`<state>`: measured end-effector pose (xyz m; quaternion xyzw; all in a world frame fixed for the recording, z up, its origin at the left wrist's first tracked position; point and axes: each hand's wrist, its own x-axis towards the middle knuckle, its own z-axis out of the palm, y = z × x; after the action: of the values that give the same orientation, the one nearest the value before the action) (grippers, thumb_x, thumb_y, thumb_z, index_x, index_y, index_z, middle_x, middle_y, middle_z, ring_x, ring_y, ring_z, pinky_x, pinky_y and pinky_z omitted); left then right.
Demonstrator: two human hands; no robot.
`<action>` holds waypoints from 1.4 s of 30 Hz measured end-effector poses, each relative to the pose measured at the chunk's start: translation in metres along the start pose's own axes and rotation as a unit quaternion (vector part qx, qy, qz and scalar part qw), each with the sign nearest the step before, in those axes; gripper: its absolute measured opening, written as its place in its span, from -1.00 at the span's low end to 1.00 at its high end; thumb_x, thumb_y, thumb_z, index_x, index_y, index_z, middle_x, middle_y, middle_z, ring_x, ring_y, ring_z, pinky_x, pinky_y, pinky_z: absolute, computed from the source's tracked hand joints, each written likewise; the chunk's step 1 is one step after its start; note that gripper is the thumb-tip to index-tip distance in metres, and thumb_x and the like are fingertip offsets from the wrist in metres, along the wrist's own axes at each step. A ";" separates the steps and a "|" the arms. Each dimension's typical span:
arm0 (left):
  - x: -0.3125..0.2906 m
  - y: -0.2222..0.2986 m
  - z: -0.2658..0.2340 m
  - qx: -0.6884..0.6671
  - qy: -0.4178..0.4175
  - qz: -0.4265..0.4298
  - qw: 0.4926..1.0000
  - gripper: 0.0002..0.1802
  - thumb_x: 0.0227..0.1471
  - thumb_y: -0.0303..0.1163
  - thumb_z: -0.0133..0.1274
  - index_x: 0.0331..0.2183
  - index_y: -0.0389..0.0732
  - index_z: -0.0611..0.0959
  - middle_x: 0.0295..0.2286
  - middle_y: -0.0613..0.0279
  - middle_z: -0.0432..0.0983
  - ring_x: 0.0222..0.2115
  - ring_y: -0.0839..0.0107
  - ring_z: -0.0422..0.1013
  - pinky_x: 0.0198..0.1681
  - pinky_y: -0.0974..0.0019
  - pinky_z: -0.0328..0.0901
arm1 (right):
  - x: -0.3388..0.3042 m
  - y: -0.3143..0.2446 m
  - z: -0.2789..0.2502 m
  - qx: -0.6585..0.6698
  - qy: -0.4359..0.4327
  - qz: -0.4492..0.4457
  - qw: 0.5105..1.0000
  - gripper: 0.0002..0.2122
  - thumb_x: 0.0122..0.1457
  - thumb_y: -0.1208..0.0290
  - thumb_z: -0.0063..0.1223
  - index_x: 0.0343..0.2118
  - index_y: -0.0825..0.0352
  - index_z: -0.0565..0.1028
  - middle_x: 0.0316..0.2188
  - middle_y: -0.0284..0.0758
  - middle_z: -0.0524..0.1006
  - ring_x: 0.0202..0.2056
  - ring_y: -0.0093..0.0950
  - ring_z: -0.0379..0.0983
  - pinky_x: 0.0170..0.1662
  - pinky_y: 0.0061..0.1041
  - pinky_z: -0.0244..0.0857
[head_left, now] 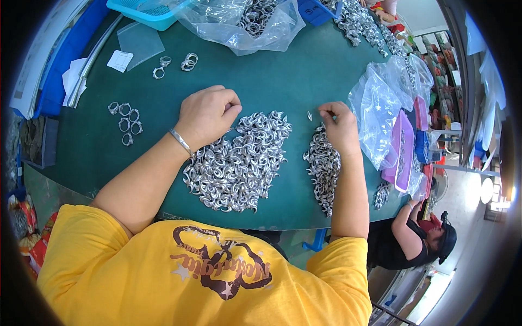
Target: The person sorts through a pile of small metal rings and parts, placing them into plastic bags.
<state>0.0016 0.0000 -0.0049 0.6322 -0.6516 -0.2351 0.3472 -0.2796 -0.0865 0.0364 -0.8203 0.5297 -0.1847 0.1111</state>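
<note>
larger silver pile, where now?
Head view, near centre: the larger pile of curved silver pieces lies on the green tabletop, beside the left hand and left of the smaller pile.

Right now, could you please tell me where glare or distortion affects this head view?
In the head view, a bright light glares far right, a clear bag shows white highlights, the green table looks curved along its near edge, and the corners fall dark.
</note>
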 end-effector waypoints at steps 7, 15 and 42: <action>0.000 0.001 -0.001 -0.011 0.001 0.002 1.000 -0.90 -0.08 -0.33 0.11 -0.49 -0.14 0.62 -0.56 0.28 0.44 -0.53 0.29 0.42 -0.47 0.27 0.28 | -0.008 -0.008 0.017 -0.056 -0.012 -0.020 0.998 -0.92 -0.04 0.53 0.14 -0.46 0.40 0.53 -0.46 -0.15 0.50 -0.43 -0.17 0.46 -0.34 -0.28 0.35; 0.000 -0.003 -0.003 0.009 -0.009 0.006 1.000 -0.91 -0.08 -0.33 0.11 -0.49 -0.12 0.62 -0.55 0.27 0.45 -0.51 0.28 0.43 -0.46 0.27 0.29 | -0.023 -0.071 0.009 0.227 -0.099 -0.009 0.969 -0.91 0.02 0.53 0.11 -0.41 0.43 0.53 -0.47 -0.24 0.51 -0.45 -0.43 0.46 -0.41 -0.53 0.34; 0.000 -0.007 0.005 0.034 0.027 -0.002 0.999 -0.82 -0.10 -0.20 0.13 -0.50 -0.09 0.66 -0.52 0.26 0.54 -0.47 0.27 0.49 -0.39 0.24 0.35 | 0.090 -0.082 -0.297 -0.254 0.404 -0.270 0.836 -0.81 -0.08 0.66 -0.02 -0.34 0.41 0.47 -0.31 -0.13 0.47 -0.24 -0.12 0.42 -0.15 -0.26 0.33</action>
<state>0.0027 -0.0012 -0.0138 0.6511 -0.6481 -0.1969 0.3425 -0.3030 -0.1300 0.3534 -0.7828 0.3132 -0.3815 -0.3789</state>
